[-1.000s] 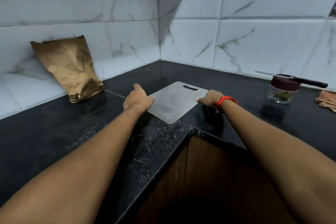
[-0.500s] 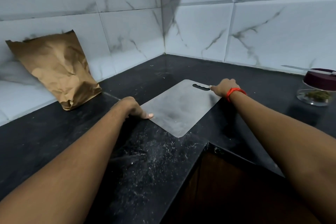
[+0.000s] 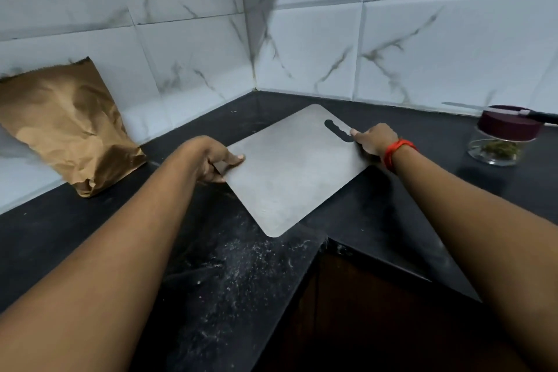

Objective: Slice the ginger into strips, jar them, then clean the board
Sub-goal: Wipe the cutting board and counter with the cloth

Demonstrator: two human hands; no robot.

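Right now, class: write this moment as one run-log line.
left hand: grips board edge | right hand: grips board at handle slot | jar: lidded, knife on top

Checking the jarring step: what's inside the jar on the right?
Through the glass jar, a small greenish-brown heap lies on the bottom. The dark lid hides the upper part.

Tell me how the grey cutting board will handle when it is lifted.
The cutting board looks thin and flat, so probably light and stiff, perhaps slightly springy. Its smooth face may be slippery; the handle slot by the right hand should help grip.
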